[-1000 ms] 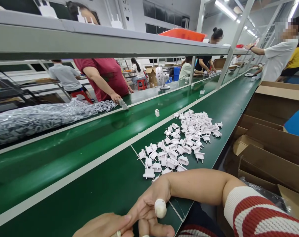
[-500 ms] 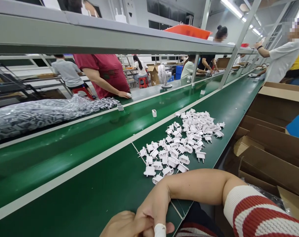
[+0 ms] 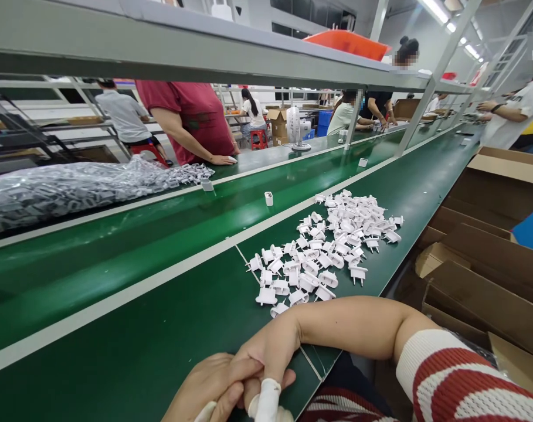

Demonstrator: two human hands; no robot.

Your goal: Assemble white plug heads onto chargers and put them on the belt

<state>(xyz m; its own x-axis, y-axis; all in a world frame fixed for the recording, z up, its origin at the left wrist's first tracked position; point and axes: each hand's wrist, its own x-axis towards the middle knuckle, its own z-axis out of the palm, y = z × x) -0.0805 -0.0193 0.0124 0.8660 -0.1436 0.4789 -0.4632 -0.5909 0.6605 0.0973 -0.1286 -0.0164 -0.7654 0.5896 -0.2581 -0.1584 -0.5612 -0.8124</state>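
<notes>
My two hands meet at the bottom edge, over the near side of the green conveyor belt (image 3: 116, 351). My right hand (image 3: 272, 351), below a red-and-white striped sleeve (image 3: 459, 381), is closed around the fingers of my left hand (image 3: 200, 387). A white finger cot (image 3: 266, 401) covers one right-hand digit, and another white tip (image 3: 204, 412) shows on my left hand. The left fingers lie stretched out inside the right hand's grip and hold nothing visible. Just beyond my right wrist a heap of small white two-pin plug parts (image 3: 332, 246) lies on the belt.
Open cardboard boxes (image 3: 481, 258) stand to my right. Across the belt lies a clear bag of grey parts (image 3: 73, 187), where a person in a red shirt (image 3: 191, 117) rests a hand. Single white parts (image 3: 268, 198) sit on the far lane. A grey shelf (image 3: 160, 47) runs overhead.
My view tilted down slightly. My right hand has slid closer over my left hand's fingers, and the cot-covered digit now points down. The person in red set a part down and rested the hand.
</notes>
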